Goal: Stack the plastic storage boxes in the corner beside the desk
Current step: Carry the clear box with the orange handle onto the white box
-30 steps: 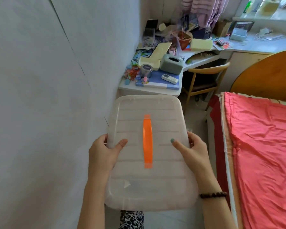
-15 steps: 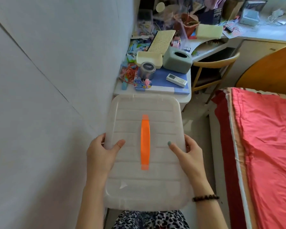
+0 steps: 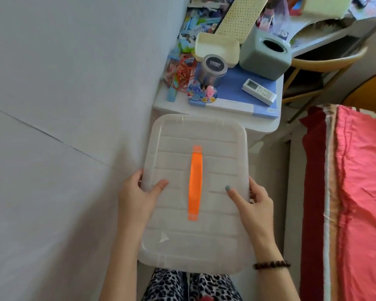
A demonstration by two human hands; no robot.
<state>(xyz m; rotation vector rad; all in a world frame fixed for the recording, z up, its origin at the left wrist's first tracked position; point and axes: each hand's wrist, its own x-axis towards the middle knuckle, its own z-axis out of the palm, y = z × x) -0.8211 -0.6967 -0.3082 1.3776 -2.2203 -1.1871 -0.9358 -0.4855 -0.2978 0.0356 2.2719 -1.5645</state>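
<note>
One translucent plastic storage box (image 3: 195, 235) is showing, lid up, with one orange handle (image 3: 195, 183) running down the middle of the lid. Two hands are carrying it. The left hand (image 3: 137, 192) is gripping the left rim, thumb lying on the lid and fingers curling round the edge. The right hand (image 3: 254, 203) is doing the same on the right rim and is wearing one dark bead bracelet (image 3: 270, 264) at the wrist. The box is hanging in the air in front of the person, just beside the pale wall (image 3: 63, 127) on its left. Its far edge is sitting just short of the near end of the white desk (image 3: 267, 124). The lid is too cloudy to tell what is lying inside.

To the right, a bed with a pink-red cover (image 3: 360, 192) is running alongside, and one wooden chair (image 3: 326, 61) is standing at the desk. A leopard-print garment (image 3: 191, 285) is showing below the box.

On the desk one blue book (image 3: 232, 88) is lying flat, carrying one white remote control (image 3: 258, 91) and one round metal tin (image 3: 213, 69) with its lid on, marked CASIO. Behind these, one cream tray (image 3: 215, 47) is touching one grey-green tissue box (image 3: 265, 57) with a dark round opening on top. A tangle of orange rubber bands (image 3: 182, 72) is lying by the wall.
</note>
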